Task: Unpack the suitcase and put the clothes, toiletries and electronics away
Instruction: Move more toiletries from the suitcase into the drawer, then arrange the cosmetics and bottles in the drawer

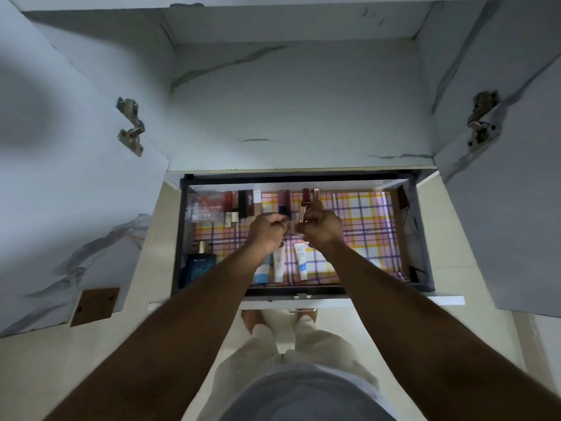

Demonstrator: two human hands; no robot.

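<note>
An open drawer [303, 289] with a plaid liner holds toiletries. Both my hands hover over its middle, close together. My right hand [321, 227] pinches a small rose-gold lipstick tube [302, 214] held upright. My left hand [267, 230] is curled, its fingers closed on something small that I cannot make out. Lipsticks and small boxes [243, 203] stand along the drawer's back. White tubes [279, 265] lie near the front, partly under my forearms. A dark blue perfume box [198, 267] stands at the front left.
Above the drawer is a bare marble-patterned cupboard shelf [297, 117]. Its two doors [60, 177] [510, 192] swing open on either side. The right half of the drawer's liner [370, 226] is bare. My legs and feet stand on pale floor below the drawer.
</note>
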